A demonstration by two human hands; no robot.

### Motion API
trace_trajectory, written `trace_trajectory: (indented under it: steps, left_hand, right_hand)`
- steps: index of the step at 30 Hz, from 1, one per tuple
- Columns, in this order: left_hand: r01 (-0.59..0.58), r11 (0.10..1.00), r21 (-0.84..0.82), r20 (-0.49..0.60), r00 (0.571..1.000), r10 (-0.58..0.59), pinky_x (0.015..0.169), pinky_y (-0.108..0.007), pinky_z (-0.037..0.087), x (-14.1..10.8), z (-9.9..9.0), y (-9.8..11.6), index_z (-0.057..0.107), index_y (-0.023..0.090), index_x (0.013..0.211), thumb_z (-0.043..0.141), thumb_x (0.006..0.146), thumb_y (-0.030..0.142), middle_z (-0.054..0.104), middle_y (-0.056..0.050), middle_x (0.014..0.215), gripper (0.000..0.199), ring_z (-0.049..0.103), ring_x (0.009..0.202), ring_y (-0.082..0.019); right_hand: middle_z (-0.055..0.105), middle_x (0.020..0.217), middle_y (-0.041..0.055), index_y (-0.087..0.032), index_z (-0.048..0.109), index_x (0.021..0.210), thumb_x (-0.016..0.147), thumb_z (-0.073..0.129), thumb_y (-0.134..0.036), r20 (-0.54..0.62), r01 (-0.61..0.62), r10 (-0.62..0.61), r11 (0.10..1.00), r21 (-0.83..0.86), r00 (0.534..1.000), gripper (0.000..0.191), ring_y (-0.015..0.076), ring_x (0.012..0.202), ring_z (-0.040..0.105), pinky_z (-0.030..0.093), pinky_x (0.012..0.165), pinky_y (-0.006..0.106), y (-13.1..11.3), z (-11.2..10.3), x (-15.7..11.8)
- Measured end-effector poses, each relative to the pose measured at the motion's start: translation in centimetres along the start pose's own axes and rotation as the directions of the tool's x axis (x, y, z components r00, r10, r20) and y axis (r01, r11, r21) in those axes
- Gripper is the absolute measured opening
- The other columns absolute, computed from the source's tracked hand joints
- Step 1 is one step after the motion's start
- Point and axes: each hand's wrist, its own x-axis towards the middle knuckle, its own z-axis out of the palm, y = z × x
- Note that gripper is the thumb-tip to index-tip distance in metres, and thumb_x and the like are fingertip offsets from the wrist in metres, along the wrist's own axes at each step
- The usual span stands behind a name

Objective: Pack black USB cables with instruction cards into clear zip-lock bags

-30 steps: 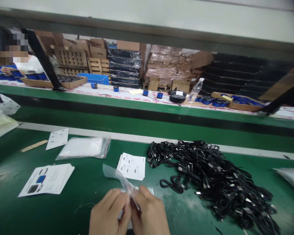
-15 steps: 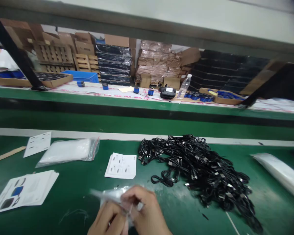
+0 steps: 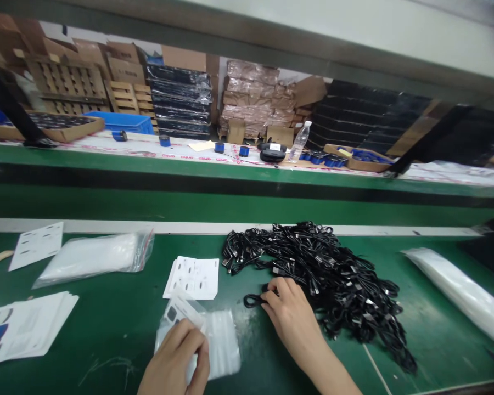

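Note:
My left hand [image 3: 179,356] is closed on a clear plastic bag [image 3: 164,323] with a printed card inside, low in the view. Beneath and right of it lie more clear bags [image 3: 226,343]. My right hand [image 3: 290,312] has its fingertips closed on a coiled black cable [image 3: 253,300] at the near left edge of the cable pile [image 3: 333,269]. A stack of small printed cards [image 3: 195,278] lies beyond my left hand.
Printed leaflets [image 3: 28,323], a loose card [image 3: 39,241] and a filled zip bag [image 3: 94,255] lie left. A long plastic pack [image 3: 456,291] is at right. The raised shelf [image 3: 197,170] behind holds blue rolls, a bottle [image 3: 300,142] and trays.
My right hand has left the bag and moved right and forward to the cable. My left hand stays with the bag, where a card now shows. The camera view has shifted slightly right.

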Motion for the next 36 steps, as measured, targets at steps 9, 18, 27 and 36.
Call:
trace_trajectory:
  steps: [9,18,27,36]
  left_hand:
    - [-0.029,0.999,0.035,0.063,0.998,0.027,0.061,-0.025,0.052,0.3,1.1,-0.5,0.051,0.023,0.074,0.041,0.085,0.014,0.055,-0.001,0.075,0.017,0.062,0.068,-0.016]
    - [0.100,0.994,-0.046,-0.010,0.995,-0.100,0.072,-0.024,0.054,-0.4,1.1,-0.9,0.054,0.023,0.076,0.038,0.090,0.024,0.059,-0.008,0.107,0.022,0.064,0.094,-0.017]
    - [0.065,0.996,-0.059,-0.143,0.987,-0.073,0.085,-0.034,0.049,-1.6,2.8,-0.3,0.055,0.024,0.084,0.040,0.089,0.021,0.053,-0.009,0.127,0.015,0.055,0.108,-0.022]
    - [0.019,0.998,-0.062,-0.234,0.972,-0.033,0.079,-0.031,0.040,-1.3,1.7,0.8,0.048,0.023,0.074,0.038,0.089,0.012,0.044,-0.007,0.132,0.021,0.048,0.107,-0.021]
  right_hand:
    - [0.069,0.072,-0.0006,-0.019,0.066,0.082,0.080,0.061,-0.015,0.250,-0.237,0.108,0.787,0.570,0.962,0.006,0.0154,0.065,0.065,0.049,0.059,0.021,-5.4,-1.4,-2.3]
    - [0.066,0.075,0.0054,-0.018,0.068,0.087,0.074,0.057,-0.003,0.046,0.012,-0.027,0.954,0.299,0.999,0.023,0.0216,0.066,0.063,0.049,0.058,0.027,-6.3,1.4,-3.0]
    - [0.064,0.077,0.0089,-0.013,0.065,0.084,0.077,0.053,-0.005,0.025,-0.047,0.041,0.948,0.316,0.999,0.016,0.0230,0.066,0.063,0.050,0.058,0.030,-8.4,1.7,-2.7]
    - [0.064,0.097,0.0042,-0.020,0.066,0.106,0.073,0.052,0.001,0.394,-0.303,-0.151,0.420,0.856,0.906,0.042,0.0176,0.089,0.062,0.047,0.080,0.024,-7.6,-2.8,-0.8]
